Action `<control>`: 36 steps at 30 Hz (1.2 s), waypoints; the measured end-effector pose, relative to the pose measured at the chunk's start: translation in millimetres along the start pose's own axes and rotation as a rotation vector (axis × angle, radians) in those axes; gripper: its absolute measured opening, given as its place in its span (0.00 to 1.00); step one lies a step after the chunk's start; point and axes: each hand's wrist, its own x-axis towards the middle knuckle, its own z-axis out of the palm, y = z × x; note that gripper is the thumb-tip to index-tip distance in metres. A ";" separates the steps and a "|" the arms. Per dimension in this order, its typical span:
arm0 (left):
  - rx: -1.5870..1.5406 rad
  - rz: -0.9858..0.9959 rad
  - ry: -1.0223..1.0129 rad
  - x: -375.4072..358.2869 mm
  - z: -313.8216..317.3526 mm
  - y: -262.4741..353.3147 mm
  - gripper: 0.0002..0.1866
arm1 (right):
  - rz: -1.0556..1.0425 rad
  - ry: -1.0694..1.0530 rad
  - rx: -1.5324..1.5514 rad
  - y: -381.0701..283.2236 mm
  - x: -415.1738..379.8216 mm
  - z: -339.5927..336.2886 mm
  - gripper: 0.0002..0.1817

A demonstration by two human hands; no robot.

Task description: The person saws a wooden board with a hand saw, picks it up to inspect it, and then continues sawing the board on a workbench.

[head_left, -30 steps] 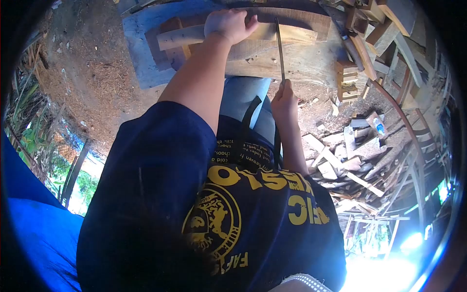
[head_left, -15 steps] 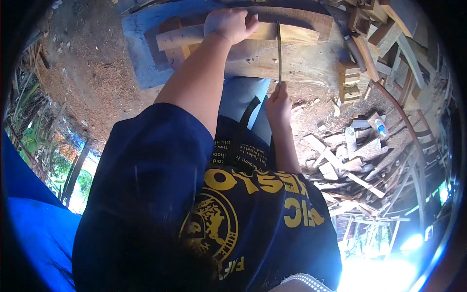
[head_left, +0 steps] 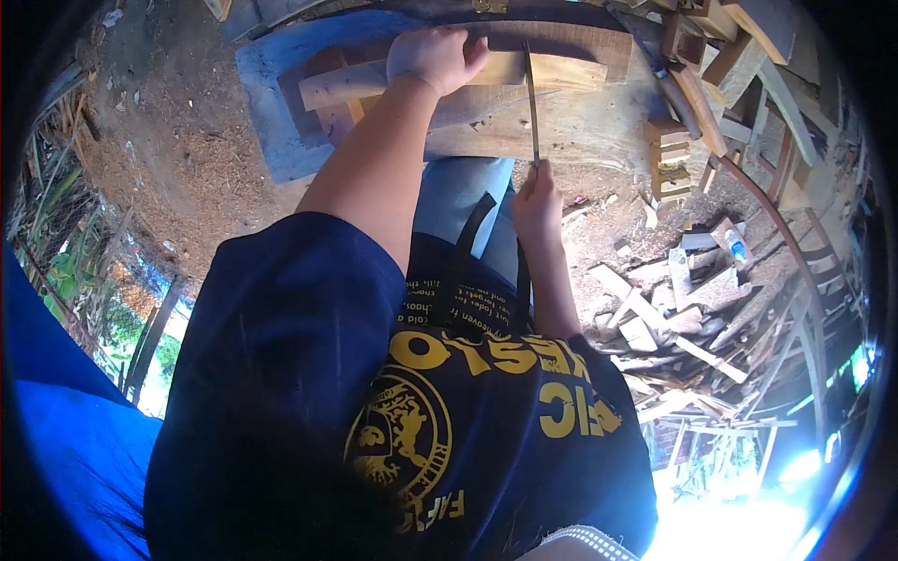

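My left hand [head_left: 432, 60] grips a pale, slightly curved wooden strip [head_left: 571, 73] from above, its thumb sticking out to the right. The strip lies over other boards on a low wooden bench [head_left: 505, 138]. In my right hand [head_left: 539, 201] is a saw [head_left: 533, 112] with a long narrow blade, seen nearly edge-on. The blade points away from me and crosses the strip to the right of my left hand. My right fingers are closed round its near end, and the handle is hidden. A wider brown board [head_left: 580, 39] lies behind the strip.
Stacked wood blocks [head_left: 670, 164] stand right of the bench. Curved wooden pieces [head_left: 697, 107] lean at the upper right. Offcuts [head_left: 683, 280] are heaped on the ground below them, near a blue-labelled bottle [head_left: 738, 251]. Sawdust-covered ground [head_left: 178, 159] is at the left.
The view has shifted slightly. The saw blade sits at a slightly different slant across the strip. My left hand keeps its grip on the strip.
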 end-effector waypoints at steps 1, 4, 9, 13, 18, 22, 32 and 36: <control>-0.003 -0.018 -0.023 -0.2 -3.6 1.9 0.27 | 0.002 0.005 -0.001 -7.4 8.7 -0.4 0.07; -0.014 -0.034 -0.014 1.8 -1.6 1.9 0.26 | -0.109 0.052 -0.065 -29.3 54.1 7.7 0.06; -0.037 -0.038 -0.003 0.5 0.3 1.5 0.26 | -0.036 0.010 -0.069 -7.6 31.4 10.8 0.06; -0.030 -0.030 0.007 1.9 1.3 -1.3 0.26 | -0.001 0.037 -0.102 15.2 -3.5 11.0 0.07; -0.016 -0.023 -0.027 1.8 0.0 0.4 0.27 | -0.136 0.055 -0.019 -33.4 62.9 4.0 0.08; -0.027 -0.018 -0.020 4.4 4.4 -2.3 0.26 | -0.091 -0.009 -0.057 -14.4 40.3 5.8 0.09; -0.005 -0.014 -0.051 2.1 -2.3 0.8 0.27 | -0.009 -0.060 -0.094 -19.4 37.0 -4.1 0.10; -0.014 -0.029 -0.052 2.7 1.4 0.5 0.27 | -0.090 -0.081 -0.011 -16.8 33.1 -12.1 0.09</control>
